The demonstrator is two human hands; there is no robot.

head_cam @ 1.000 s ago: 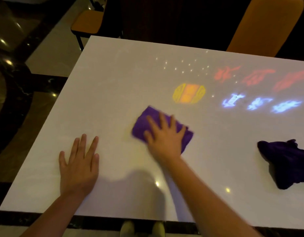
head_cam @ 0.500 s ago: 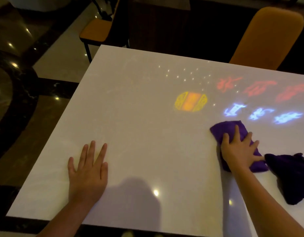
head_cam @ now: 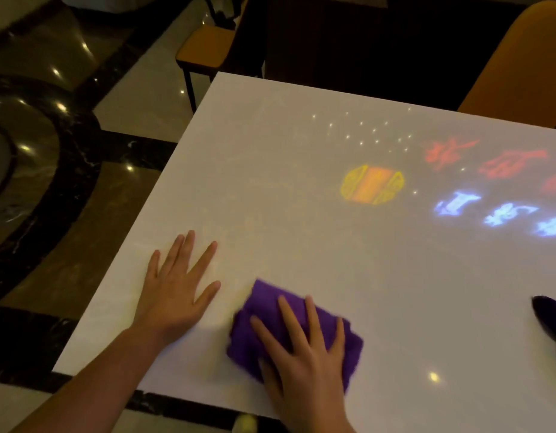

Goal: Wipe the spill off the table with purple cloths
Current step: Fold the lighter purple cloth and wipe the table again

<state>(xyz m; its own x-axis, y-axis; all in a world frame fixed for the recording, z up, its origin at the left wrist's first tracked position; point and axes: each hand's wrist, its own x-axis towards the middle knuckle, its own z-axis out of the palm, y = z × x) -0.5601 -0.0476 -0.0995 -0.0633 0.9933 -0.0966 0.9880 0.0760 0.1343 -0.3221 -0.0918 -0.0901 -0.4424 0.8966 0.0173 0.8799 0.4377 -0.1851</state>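
Left hand flat on the white table, palm down, fingers spread, gripping nothing, planted near the front left corner as a brace. Just beside it, to the right and apart from it, purple cloth bunched under the right hand. Fingers of that hand fanned wide and pressed down onto the fabric rather than pinching it, palm over the near half, cloth edges blurred. Close to the front edge of the table, so little room to go further toward the body.

Spill itself not distinguishable on the pale surface; only a faint yellowish tinge around the left hand, too weak to call. Judged step: mid-wipe along the near strip.

To do it well: keep the palm weight even so the whole cloth stays in contact; keep strokes overlapping; stop short of the table edge so liquid is not pushed onto the floor; refold once one face is soaked.

Further right, projected light patterns, an orange-yellow round motif plus red and blue figures: not stains, not to be chased. At far right, a second, darker cloth lying loose, well apart, partly cut off, ready as a swap.
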